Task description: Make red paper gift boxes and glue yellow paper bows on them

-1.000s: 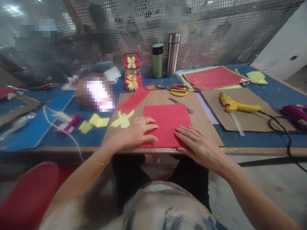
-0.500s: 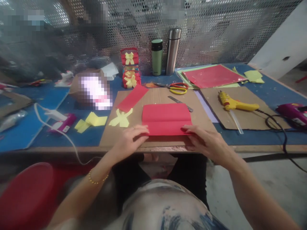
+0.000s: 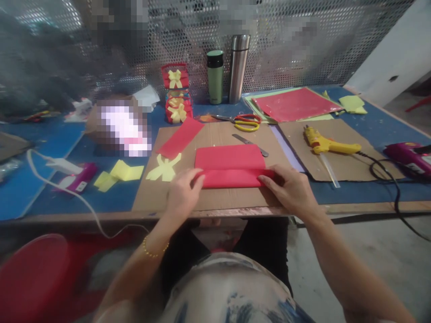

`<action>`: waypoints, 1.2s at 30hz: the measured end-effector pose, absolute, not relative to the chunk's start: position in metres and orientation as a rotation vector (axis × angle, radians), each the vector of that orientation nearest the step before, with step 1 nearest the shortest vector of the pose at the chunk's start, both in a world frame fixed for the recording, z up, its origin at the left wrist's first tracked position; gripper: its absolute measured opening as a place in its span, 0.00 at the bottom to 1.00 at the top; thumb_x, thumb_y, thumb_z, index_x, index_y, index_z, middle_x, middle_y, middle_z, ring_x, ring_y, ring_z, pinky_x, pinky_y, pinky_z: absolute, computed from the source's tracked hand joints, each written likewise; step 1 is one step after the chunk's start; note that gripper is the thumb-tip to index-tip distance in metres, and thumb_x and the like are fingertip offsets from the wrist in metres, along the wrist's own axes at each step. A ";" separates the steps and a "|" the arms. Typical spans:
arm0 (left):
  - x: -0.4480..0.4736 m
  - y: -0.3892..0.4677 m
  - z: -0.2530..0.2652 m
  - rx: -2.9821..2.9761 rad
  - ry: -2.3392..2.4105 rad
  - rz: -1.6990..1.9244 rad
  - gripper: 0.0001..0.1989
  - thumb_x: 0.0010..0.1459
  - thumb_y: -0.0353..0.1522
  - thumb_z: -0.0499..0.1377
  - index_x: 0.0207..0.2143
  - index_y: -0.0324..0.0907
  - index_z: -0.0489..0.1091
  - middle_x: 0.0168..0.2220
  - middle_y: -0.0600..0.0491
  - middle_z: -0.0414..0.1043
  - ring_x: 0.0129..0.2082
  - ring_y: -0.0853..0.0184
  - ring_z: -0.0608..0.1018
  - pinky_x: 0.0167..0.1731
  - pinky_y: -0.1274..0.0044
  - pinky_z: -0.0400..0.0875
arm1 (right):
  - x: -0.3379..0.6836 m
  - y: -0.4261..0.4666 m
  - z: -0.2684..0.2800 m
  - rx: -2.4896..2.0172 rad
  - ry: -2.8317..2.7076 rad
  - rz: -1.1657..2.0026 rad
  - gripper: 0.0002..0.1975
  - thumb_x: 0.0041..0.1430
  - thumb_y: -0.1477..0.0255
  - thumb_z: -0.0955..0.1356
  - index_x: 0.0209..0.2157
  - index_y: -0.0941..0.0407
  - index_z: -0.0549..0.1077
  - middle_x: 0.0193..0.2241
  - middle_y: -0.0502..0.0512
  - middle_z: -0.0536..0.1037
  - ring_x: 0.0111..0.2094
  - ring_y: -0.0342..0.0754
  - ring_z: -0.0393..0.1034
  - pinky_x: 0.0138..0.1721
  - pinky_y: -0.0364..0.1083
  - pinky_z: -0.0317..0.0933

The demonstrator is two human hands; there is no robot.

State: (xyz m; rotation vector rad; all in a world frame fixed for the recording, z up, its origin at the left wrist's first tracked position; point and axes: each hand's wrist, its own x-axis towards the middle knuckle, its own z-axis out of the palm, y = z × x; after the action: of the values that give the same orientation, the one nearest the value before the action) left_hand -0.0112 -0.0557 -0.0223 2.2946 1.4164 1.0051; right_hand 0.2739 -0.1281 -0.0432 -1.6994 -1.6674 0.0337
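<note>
Red paper sheet (image 3: 230,165) — I see left hand (image 3: 182,192) and right hand (image 3: 292,190) pinching its folded near edge, seemingly; uneven pressure risks a crooked crease.

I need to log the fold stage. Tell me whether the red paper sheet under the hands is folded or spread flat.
Folded: the red paper sheet has its near strip doubled over, and the left hand and right hand hold its ends.

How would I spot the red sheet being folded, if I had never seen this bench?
Start at the blue table and find the cardboard mat at its near edge. On it lies the folded red sheet, with the left hand and right hand at its near corners. Unlike the narrow red strip behind it, it is wide, and its near edge is doubled over.
</note>
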 end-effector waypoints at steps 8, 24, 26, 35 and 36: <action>-0.012 -0.054 -0.028 2.440 1.514 0.872 0.20 0.64 0.31 0.60 0.59 0.44 0.72 0.30 0.54 0.73 0.36 0.60 0.76 0.46 0.65 0.69 | 0.269 -0.127 -0.048 -1.787 -1.667 -0.017 0.19 0.68 0.56 0.66 0.52 0.54 0.71 0.29 0.53 0.78 0.30 0.53 0.72 0.33 0.50 0.62; -0.011 -0.050 -0.025 2.398 1.559 0.838 0.19 0.65 0.34 0.57 0.58 0.43 0.71 0.27 0.56 0.68 0.32 0.60 0.74 0.41 0.66 0.69 | 0.263 -0.127 -0.050 -1.838 -1.613 -0.182 0.14 0.67 0.66 0.63 0.52 0.54 0.67 0.28 0.53 0.77 0.34 0.56 0.76 0.35 0.51 0.65; -0.011 -0.050 -0.025 2.394 1.558 0.843 0.19 0.65 0.33 0.57 0.58 0.43 0.71 0.26 0.56 0.67 0.31 0.60 0.74 0.41 0.66 0.69 | 0.262 -0.127 -0.050 -1.848 -1.616 -0.199 0.15 0.66 0.67 0.63 0.52 0.55 0.67 0.28 0.53 0.78 0.33 0.56 0.77 0.34 0.51 0.65; -0.008 -0.049 -0.025 2.405 1.595 0.804 0.22 0.66 0.33 0.54 0.61 0.38 0.69 0.28 0.53 0.70 0.34 0.58 0.76 0.41 0.65 0.70 | 0.260 -0.125 -0.048 -1.938 -1.607 -0.174 0.15 0.66 0.68 0.62 0.53 0.55 0.66 0.28 0.54 0.78 0.34 0.57 0.76 0.35 0.51 0.64; -0.008 -0.048 -0.025 2.398 1.597 0.801 0.22 0.66 0.33 0.54 0.61 0.38 0.69 0.28 0.53 0.70 0.34 0.58 0.76 0.41 0.65 0.70 | 0.260 -0.125 -0.047 -1.934 -1.603 -0.172 0.15 0.66 0.68 0.62 0.53 0.55 0.66 0.27 0.54 0.77 0.34 0.57 0.76 0.36 0.51 0.64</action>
State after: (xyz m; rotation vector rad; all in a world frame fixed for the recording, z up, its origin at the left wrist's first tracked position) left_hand -0.0081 -0.0481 -0.0249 2.3984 1.5972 0.8005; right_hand 0.2598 -0.1252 -0.0474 -1.9336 -1.6026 -0.1718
